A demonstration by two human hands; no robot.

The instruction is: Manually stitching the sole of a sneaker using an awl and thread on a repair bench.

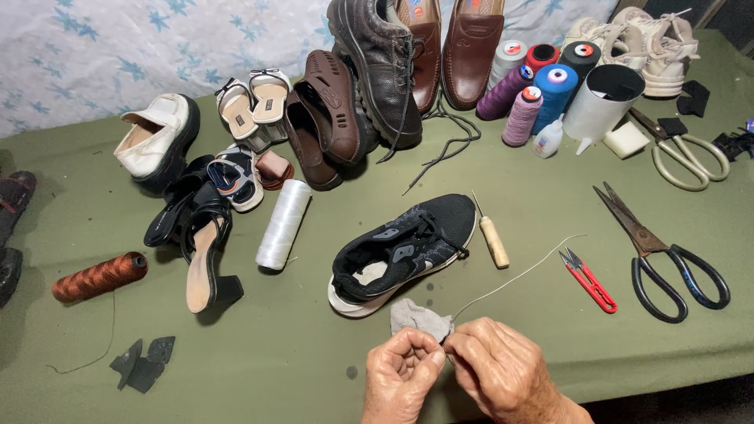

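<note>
My left hand [402,369] and my right hand [503,369] meet at the near edge of the green table [314,353]. Both pinch the end of a white thread [518,275], which runs up to the right. A small grey cloth [416,316] lies just past my fingers; whether a needle is between them I cannot tell. A black sneaker with a white sole [404,247] lies on its side right behind the cloth. A wooden-handled awl [492,235] rests beside the sneaker's toe.
Red thread snips [589,280] and large dark scissors [660,251] lie to the right, pale-handled scissors [682,151] farther back. Several thread cones [542,90] stand at the back. White spool [283,224], brown spool [100,276], and several shoes crowd the left and back.
</note>
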